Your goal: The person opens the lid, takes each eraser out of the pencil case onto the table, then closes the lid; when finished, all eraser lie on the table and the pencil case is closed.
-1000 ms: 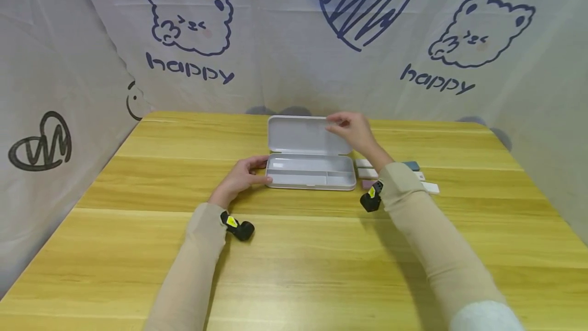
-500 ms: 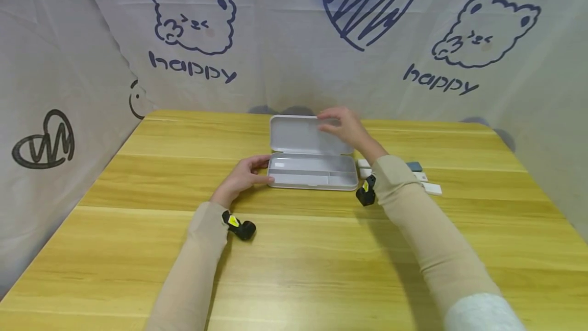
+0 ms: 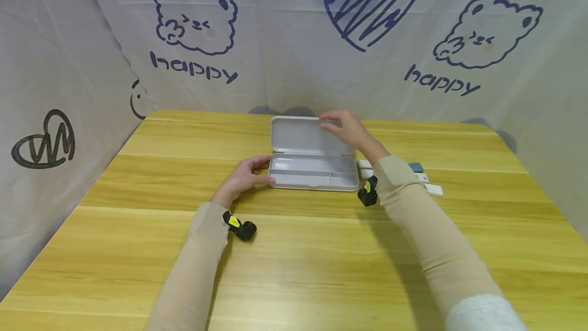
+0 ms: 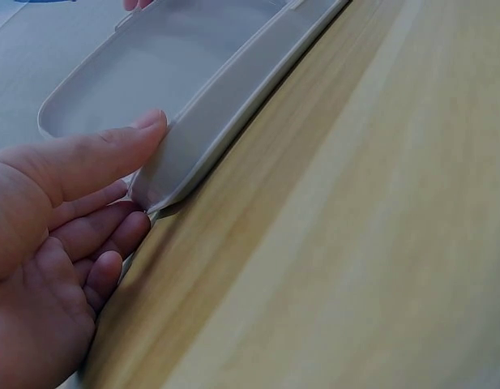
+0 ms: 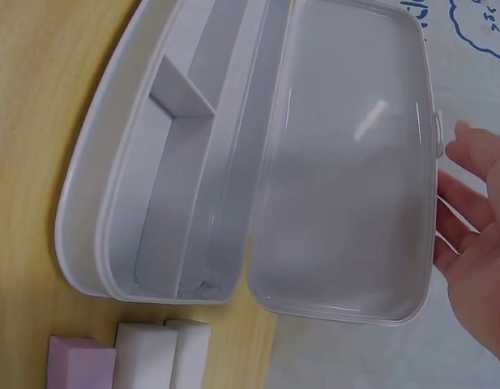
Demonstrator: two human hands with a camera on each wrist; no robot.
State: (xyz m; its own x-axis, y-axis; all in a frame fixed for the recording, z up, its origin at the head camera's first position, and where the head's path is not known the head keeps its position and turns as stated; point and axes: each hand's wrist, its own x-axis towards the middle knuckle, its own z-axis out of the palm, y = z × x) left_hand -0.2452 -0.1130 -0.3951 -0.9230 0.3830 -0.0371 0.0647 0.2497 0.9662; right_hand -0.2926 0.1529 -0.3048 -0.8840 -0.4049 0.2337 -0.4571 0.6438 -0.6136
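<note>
A pale grey pencil case [image 3: 298, 180] lies on the table with its lid [image 3: 294, 134] raised at the back. Dividers split its tray into compartments. My left hand [image 3: 241, 176] grips the left end; in the left wrist view the thumb [image 4: 140, 142] rests on the rim and the fingers curl at the corner. At the lid's top edge is my right hand [image 3: 348, 129]. The right wrist view shows its fingers [image 5: 460, 203] against the lid's outer side, and its thumb [image 5: 476, 150] just apart from the small clasp [image 5: 439, 134].
Right of the case, partly under my right forearm, lie several small blocks: a blue-ended one [image 3: 415, 167], a white one [image 3: 434, 189] and a pink one [image 5: 79, 365]. A printed white cloth [image 3: 285, 40] hangs behind the wooden table [image 3: 312, 259].
My right hand has slid a little left along the lid's top edge, then stayed nearly still. The left hand keeps its hold, and the lid stays raised.
</note>
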